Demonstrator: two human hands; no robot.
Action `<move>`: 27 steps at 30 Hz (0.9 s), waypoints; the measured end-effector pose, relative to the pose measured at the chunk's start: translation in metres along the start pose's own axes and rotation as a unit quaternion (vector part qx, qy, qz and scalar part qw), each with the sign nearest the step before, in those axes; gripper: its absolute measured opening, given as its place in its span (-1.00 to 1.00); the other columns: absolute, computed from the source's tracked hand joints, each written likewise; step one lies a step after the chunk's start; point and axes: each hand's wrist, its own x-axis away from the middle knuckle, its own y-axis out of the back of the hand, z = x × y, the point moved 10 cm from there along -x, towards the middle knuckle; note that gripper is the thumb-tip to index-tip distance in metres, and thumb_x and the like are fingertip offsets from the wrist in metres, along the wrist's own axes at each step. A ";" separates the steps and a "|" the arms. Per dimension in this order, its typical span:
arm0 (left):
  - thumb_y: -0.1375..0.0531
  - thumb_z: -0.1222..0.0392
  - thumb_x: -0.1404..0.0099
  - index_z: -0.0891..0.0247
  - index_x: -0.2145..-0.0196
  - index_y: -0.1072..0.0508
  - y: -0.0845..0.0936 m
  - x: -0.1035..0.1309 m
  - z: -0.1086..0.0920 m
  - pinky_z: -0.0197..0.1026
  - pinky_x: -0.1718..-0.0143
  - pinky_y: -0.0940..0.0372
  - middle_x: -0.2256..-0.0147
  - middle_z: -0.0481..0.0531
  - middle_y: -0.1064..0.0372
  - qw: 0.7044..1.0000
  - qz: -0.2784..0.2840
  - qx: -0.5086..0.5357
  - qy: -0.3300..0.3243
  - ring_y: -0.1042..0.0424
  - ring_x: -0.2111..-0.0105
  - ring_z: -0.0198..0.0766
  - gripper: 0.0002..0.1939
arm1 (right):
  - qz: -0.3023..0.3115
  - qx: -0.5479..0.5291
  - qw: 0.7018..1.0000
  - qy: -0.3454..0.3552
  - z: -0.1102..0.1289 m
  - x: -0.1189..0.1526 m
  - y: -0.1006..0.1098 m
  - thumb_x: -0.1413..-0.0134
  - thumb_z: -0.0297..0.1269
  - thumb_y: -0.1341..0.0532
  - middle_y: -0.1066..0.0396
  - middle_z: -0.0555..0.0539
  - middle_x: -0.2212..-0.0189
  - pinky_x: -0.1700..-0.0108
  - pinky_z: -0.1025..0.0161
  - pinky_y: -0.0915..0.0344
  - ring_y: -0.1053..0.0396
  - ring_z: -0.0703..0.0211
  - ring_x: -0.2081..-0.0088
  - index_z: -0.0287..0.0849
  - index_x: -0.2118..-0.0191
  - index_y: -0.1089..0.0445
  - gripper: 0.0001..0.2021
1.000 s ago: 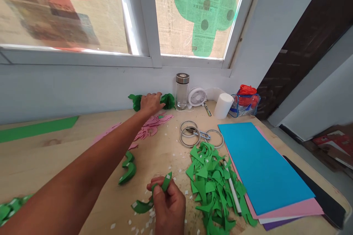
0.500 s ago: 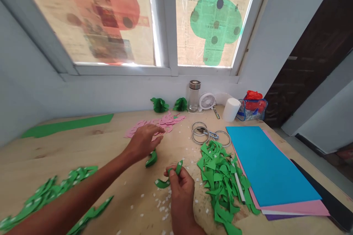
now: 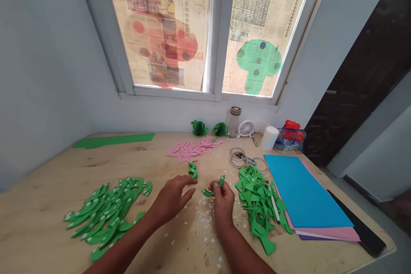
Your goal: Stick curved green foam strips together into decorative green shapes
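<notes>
My right hand (image 3: 224,202) pinches a curved green paper strip (image 3: 208,193) with small white patches near its ends. To its left hovers my left hand (image 3: 175,195), fingers apart and nothing in them. Just beyond the left fingertips lies a small curled green paper piece (image 3: 192,170). A pile of curved green strips with white patches (image 3: 111,207) spreads out on the left of the table. Tiny white paper bits (image 3: 202,218) are scattered between and below my hands.
Green paper scraps (image 3: 255,205) lie right of my hands, with a pen (image 3: 275,207) on them. Tape rolls (image 3: 237,158) and scissors sit behind. Coloured sheets (image 3: 308,192) are stacked at right. Pink cutouts (image 3: 189,149), a glass bottle (image 3: 233,124) and a small fan (image 3: 246,128) stand farther back.
The view has shifted, bringing more of the left pile into sight. My left hand has drawn back from beside the small curled piece toward my right hand, which still holds the strip.
</notes>
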 end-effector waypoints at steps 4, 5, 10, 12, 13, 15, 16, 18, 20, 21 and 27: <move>-0.06 0.28 -0.20 0.18 0.18 -0.47 -0.012 -0.033 -0.005 -0.10 0.06 -0.25 0.14 0.09 -0.46 0.998 0.009 -0.059 -0.007 -0.40 0.09 -0.12 -0.74 | -0.017 -0.007 1.000 0.009 0.000 -0.003 0.004 0.13 -0.03 -0.25 -0.42 -0.06 0.51 0.37 0.29 -0.33 -0.37 0.18 0.43 -0.29 0.42 -0.44 -0.65; -0.07 0.30 -0.19 0.19 0.16 -0.45 -0.017 -0.044 -0.007 -0.10 0.05 -0.24 0.11 0.10 -0.45 0.996 0.011 -0.082 -0.017 -0.39 0.07 -0.12 -0.72 | -0.021 -0.010 1.000 0.009 0.000 -0.004 0.005 0.13 -0.03 -0.25 -0.42 -0.06 0.51 0.37 0.29 -0.33 -0.37 0.18 0.43 -0.29 0.43 -0.43 -0.65; -0.08 0.36 -0.16 0.25 0.13 -0.44 -0.050 -0.113 -0.030 -0.01 0.01 -0.19 -0.05 0.21 -0.30 0.965 -0.001 -0.244 -0.099 -0.28 -0.04 -0.03 -0.69 | -0.034 -0.022 0.999 0.002 -0.006 -0.006 0.007 0.09 -0.05 -0.23 -0.40 -0.03 0.54 0.40 0.33 -0.30 -0.33 0.23 0.47 -0.28 0.46 -0.40 -0.67; -0.06 0.39 -0.16 0.26 0.12 -0.43 -0.062 -0.143 -0.038 0.03 -0.06 -0.12 -0.09 0.22 -0.26 0.958 -0.005 -0.257 -0.124 -0.19 -0.12 -0.01 -0.66 | -0.037 -0.025 0.999 -0.009 -0.010 -0.007 0.006 0.09 -0.03 -0.23 -0.40 -0.03 0.55 0.41 0.33 -0.30 -0.33 0.22 0.48 -0.28 0.46 -0.40 -0.67; -0.04 0.40 -0.17 0.29 0.10 -0.43 -0.069 -0.156 -0.044 0.07 -0.09 -0.07 -0.11 0.24 -0.23 0.947 -0.007 -0.280 -0.155 -0.15 -0.14 0.00 -0.65 | -0.041 -0.028 0.999 -0.013 -0.013 -0.007 0.007 0.09 -0.03 -0.23 -0.40 -0.03 0.54 0.41 0.33 -0.30 -0.34 0.22 0.48 -0.28 0.45 -0.41 -0.66; -0.01 0.41 -0.18 0.33 0.06 -0.41 -0.082 -0.183 -0.050 0.13 -0.13 0.00 -0.13 0.28 -0.20 0.932 -0.004 -0.308 -0.189 -0.08 -0.18 0.02 -0.62 | -0.052 -0.038 0.998 -0.028 -0.020 -0.009 0.009 0.09 -0.01 -0.24 -0.42 -0.05 0.52 0.42 0.33 -0.30 -0.36 0.21 0.47 -0.28 0.44 -0.41 -0.65; -0.01 0.41 -0.18 0.33 0.06 -0.41 -0.086 -0.196 -0.050 0.13 -0.14 0.03 -0.14 0.27 -0.19 0.930 -0.003 -0.311 -0.194 -0.04 -0.20 0.01 -0.61 | -0.054 -0.044 0.997 -0.037 -0.024 -0.010 0.010 0.08 0.00 -0.23 -0.42 -0.06 0.52 0.42 0.33 -0.31 -0.36 0.20 0.47 -0.27 0.44 -0.41 -0.64; 0.00 0.40 -0.19 0.31 0.05 -0.42 -0.094 -0.218 -0.048 0.14 -0.16 0.07 -0.13 0.26 -0.21 0.927 0.001 -0.316 -0.200 0.01 -0.22 0.00 -0.60 | -0.063 -0.052 0.996 -0.047 -0.031 -0.012 0.012 0.07 0.03 -0.23 -0.42 -0.07 0.53 0.41 0.33 -0.32 -0.37 0.20 0.47 -0.27 0.46 -0.40 -0.62; 0.00 0.40 -0.19 0.31 0.02 -0.40 -0.101 -0.236 -0.043 0.18 -0.16 0.09 -0.12 0.28 -0.21 0.925 0.003 -0.322 -0.203 0.01 -0.23 0.01 -0.59 | -0.042 -0.059 0.996 -0.053 -0.035 -0.013 0.007 0.09 0.05 -0.25 -0.41 -0.08 0.55 0.44 0.32 -0.32 -0.37 0.19 0.48 -0.27 0.49 -0.40 -0.61; 0.00 0.39 -0.19 0.32 0.02 -0.40 -0.104 -0.244 -0.040 0.19 -0.16 0.09 -0.12 0.29 -0.22 0.923 0.005 -0.326 -0.204 0.01 -0.22 0.02 -0.58 | -0.038 -0.064 0.996 -0.055 -0.037 -0.012 0.005 0.09 0.05 -0.25 -0.42 -0.08 0.55 0.44 0.32 -0.33 -0.37 0.19 0.49 -0.27 0.49 -0.40 -0.61; -0.04 0.35 -0.18 0.28 0.02 -0.41 -0.116 -0.269 -0.023 0.18 -0.16 0.08 -0.12 0.24 -0.23 0.912 0.004 -0.348 -0.219 0.00 -0.22 0.00 -0.59 | -0.115 -0.086 0.989 -0.032 -0.036 -0.006 0.009 0.06 0.04 -0.24 -0.42 -0.06 0.55 0.47 0.36 -0.31 -0.35 0.24 0.52 -0.26 0.51 -0.41 -0.61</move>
